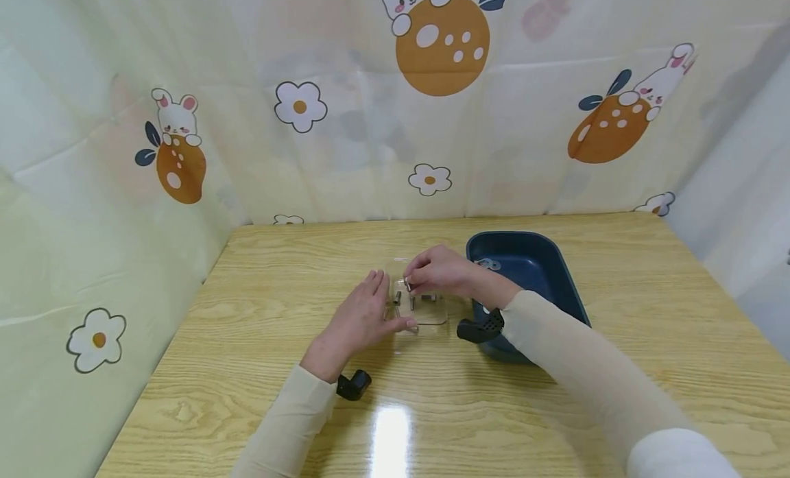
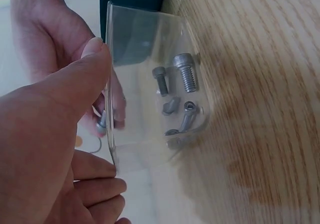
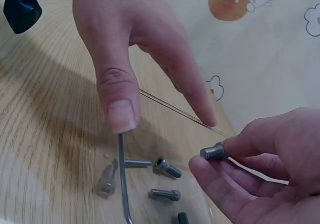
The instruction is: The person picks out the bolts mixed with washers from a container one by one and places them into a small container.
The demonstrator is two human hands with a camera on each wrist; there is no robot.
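A small clear plastic box [image 1: 432, 323] stands on the table with several metal socket-head screws inside, among them a large screw [image 2: 186, 73] and a smaller dark one [image 2: 160, 80]. My left hand [image 1: 361, 320] steadies the box, its thumb on the near rim and its straight fingers along the left side. Above the box, my right hand [image 1: 444, 269] pinches one short socket-head screw [image 3: 213, 151] between thumb and index finger. Part of that screw is covered by the fingertips.
A dark blue bin [image 1: 564, 279] stands directly right of the clear box, under my right forearm. Small pale ring-like pieces [image 1: 487, 264] lie in its left side. The wooden table [image 1: 290, 272] meets a patterned curtain [image 1: 358, 162] at the back.
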